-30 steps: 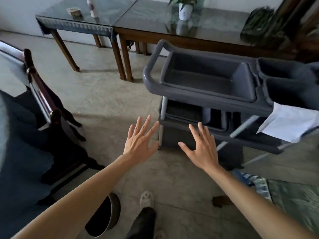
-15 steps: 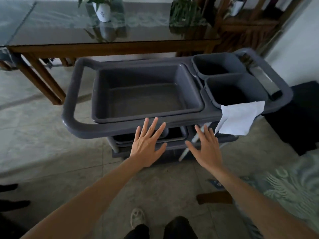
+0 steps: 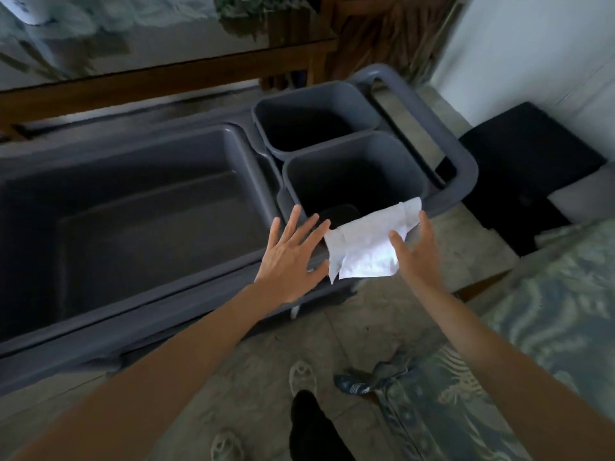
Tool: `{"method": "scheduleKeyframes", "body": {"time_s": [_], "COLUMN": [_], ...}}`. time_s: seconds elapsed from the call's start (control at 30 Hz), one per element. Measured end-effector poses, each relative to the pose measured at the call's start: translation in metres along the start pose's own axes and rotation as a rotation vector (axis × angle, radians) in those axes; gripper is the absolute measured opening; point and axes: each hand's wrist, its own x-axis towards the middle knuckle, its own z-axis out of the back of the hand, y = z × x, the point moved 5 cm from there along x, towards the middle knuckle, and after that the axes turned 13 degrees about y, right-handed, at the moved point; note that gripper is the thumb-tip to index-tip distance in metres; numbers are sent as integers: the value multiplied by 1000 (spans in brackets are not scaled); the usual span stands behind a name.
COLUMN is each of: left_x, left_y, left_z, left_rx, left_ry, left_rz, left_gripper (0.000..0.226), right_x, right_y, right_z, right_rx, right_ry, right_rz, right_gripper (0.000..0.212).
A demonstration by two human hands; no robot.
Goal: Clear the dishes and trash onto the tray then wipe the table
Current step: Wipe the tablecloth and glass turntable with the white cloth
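Note:
A grey plastic cart (image 3: 462, 174) stands in front of me, with a large empty tub (image 3: 143, 211) on its left and two small deep bins (image 3: 356, 174) on its right. A white cloth (image 3: 362, 244) hangs over the near rim of the nearer bin. My left hand (image 3: 289, 254) hovers with fingers spread over the cart's front edge, just left of the cloth. My right hand (image 3: 416, 251) is at the cloth's right side, fingers apart, its thumb touching the cloth's edge without a closed grip.
A glass-topped wooden table (image 3: 166, 74) runs behind the cart. A black box (image 3: 529, 161) sits against the white wall at right. A patterned green rug (image 3: 532, 327) covers the floor at lower right; my shoes (image 3: 301, 377) are on the tiles below.
My view has swung right and closer to the cart. Both hands have moved forward and right, from in front of the cart's edge up to the white cloth.

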Motion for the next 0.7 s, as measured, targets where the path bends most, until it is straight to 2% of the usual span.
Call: {"method": "scheduleKeyframes", "body": {"time_s": [0.13,0.37,0.5,0.63,0.7], "left_x": [43,53,51,40,29], "left_y": [-16,-14,-16,-17,-11], "left_z": [-8,-5,0,9,20], "left_rx": [-43,-245,-255,-283,-322], "left_ry": [-5,-226,-243,-326,-381], "left_rz": [37,133,135,116,108], "left_gripper": [62,19,18,16,15], "right_x": [34,48,48,45,40], "right_y": [-17,-26,-23,-2,13], "right_z": [32,44,39,38,38], "right_rx": [49,60,-18,85,134], "right_ry": [11,104,201,222,228], "right_rz": [-36,-15,0,76,98], "right_gripper": [82,60,35,37,28]}}
